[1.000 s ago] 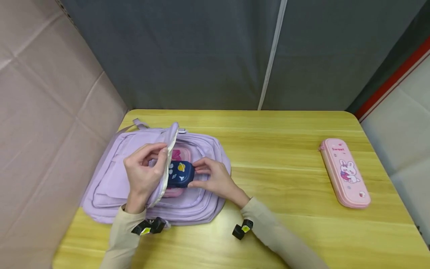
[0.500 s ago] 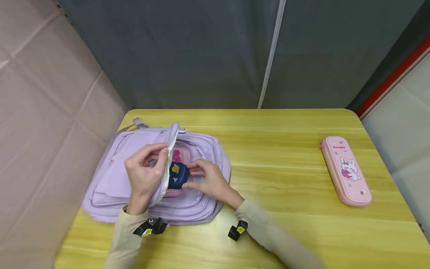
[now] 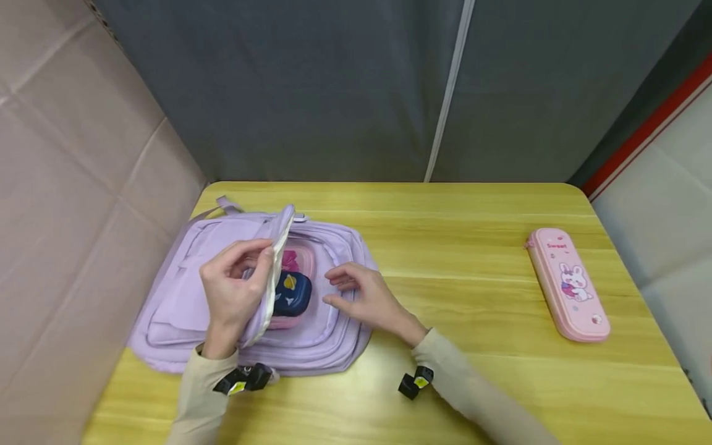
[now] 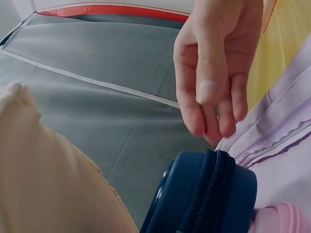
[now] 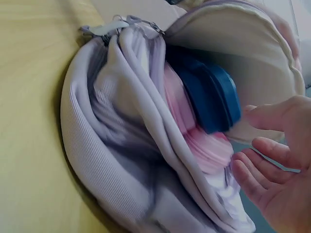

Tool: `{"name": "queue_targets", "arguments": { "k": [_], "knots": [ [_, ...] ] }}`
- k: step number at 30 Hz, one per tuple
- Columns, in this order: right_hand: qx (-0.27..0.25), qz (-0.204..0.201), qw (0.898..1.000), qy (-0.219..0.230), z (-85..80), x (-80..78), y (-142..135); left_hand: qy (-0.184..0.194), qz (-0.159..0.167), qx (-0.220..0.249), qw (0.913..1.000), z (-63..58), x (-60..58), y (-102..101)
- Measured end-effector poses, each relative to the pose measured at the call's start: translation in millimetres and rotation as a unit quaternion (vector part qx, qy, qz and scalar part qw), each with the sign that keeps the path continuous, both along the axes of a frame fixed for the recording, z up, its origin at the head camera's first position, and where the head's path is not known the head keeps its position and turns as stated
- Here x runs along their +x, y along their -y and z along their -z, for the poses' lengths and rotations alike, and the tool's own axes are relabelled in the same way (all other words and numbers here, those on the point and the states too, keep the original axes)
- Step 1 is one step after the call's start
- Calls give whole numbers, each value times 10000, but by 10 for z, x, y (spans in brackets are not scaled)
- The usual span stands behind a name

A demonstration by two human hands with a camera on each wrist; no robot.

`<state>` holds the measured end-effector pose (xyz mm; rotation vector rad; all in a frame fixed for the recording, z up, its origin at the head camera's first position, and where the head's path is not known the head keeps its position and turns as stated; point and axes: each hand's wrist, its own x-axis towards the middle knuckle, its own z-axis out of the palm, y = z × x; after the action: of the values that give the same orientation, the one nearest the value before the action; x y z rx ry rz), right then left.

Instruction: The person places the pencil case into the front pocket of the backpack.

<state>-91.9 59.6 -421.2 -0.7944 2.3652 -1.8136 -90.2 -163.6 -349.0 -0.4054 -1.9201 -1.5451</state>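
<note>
A lilac backpack (image 3: 328, 247) lies on the left of the table. My left hand (image 3: 236, 287) pinches the edge of its raised front flap (image 3: 272, 290) between thumb and fingers. Under the flap, a navy zipped case (image 3: 295, 293) with a yellow planet print rests on a pink case (image 3: 305, 254); the flap hides the left ends of both. My right hand (image 3: 369, 300) hovers just right of the navy case, apart from it, its fingers loosely bent and holding nothing. In the right wrist view the navy case (image 5: 214, 97) sits inside the pocket over the pink one.
A pink pencil case (image 3: 570, 284) with a rabbit print lies at the table's right side. A grey curtain (image 3: 334, 93) hangs behind the table (image 3: 445, 247), and a pale fabric wall (image 3: 83, 185) stands close on the left.
The navy case has slid left, farther under the flap. My right hand has let go of it and drawn back to the right. The left hand still holds the flap up.
</note>
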Motion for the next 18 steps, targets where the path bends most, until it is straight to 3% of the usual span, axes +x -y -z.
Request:
{"name": "queue_targets", "arguments": {
  "k": [9,18],
  "knots": [
    [281,708,9969,-171,-24,-38,-400,68,42,50,10000,13,2,20],
    [526,1490,9874,-63,21,39,-892,117,7,168,9998,12,-13,57]
  ]
}}
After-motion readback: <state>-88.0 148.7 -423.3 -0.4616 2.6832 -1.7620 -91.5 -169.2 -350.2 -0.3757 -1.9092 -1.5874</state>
